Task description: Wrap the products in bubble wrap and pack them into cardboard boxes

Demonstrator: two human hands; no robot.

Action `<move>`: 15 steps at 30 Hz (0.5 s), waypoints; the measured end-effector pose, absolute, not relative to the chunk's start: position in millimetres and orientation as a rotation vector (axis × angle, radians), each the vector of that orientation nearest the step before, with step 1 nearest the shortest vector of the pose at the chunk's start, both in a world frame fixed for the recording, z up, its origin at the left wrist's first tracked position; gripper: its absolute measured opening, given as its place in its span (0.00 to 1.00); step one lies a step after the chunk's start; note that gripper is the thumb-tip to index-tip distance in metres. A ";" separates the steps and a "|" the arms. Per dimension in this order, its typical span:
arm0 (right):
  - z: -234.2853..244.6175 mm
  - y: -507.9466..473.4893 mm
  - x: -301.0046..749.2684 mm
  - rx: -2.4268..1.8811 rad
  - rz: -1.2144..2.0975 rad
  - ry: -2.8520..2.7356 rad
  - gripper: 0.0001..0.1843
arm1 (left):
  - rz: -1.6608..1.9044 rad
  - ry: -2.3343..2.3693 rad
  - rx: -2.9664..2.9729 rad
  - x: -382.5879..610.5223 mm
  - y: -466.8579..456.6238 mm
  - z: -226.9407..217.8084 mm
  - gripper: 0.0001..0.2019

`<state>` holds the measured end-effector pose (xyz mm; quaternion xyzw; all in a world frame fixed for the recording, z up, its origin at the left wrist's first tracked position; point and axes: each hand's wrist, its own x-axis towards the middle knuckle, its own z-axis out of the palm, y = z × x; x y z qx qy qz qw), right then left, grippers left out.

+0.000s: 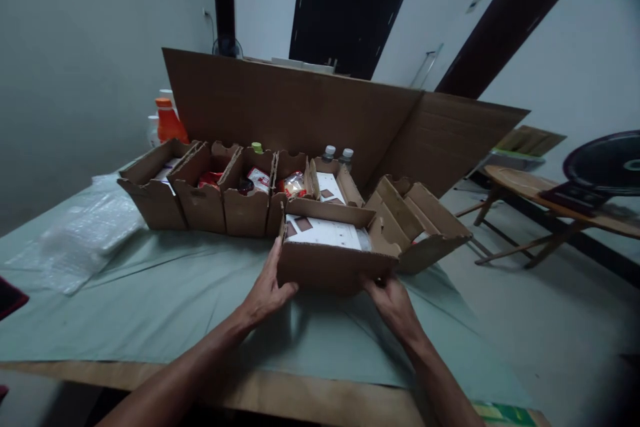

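Note:
Both my hands grip a cardboard box (330, 270) at the front of the row, which holds a white printed packet (325, 232). Against its left end, my left hand (269, 290) has the thumb on the near side and the fingers along the edge. My right hand (390, 303) grasps the lower right corner, its fingertips partly hidden under the box. Behind stand several similar open cardboard boxes (203, 210) with packets inside, among them a red one (210, 179). Close to the right side, another cardboard box (435, 247) sits at an angle.
Clear plastic wrapping (93, 233) lies at the left on the green tablecloth (190, 307). A tall cardboard panel (290, 103) stands behind the boxes, with an orange bottle (170, 121) at its left. A wooden stool (520, 190) carrying a fan (607, 163) is at the right.

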<state>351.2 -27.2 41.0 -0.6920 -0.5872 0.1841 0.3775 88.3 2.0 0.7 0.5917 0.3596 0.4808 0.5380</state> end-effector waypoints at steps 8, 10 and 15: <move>58.8 -104.1 264.9 -1.671 0.494 -1.556 0.22 | 1.199 1.078 1.223 -0.4 -94.4 3.9 0.36; 72.1 -93.3 245.1 -1.619 0.519 -1.556 0.22 | 1.259 1.146 1.240 -16.9 -90.9 21.3 0.36; 122.9 -57.4 263.3 -1.581 0.424 -1.441 0.25 | 1.384 0.920 1.459 13.1 -33.5 86.4 0.40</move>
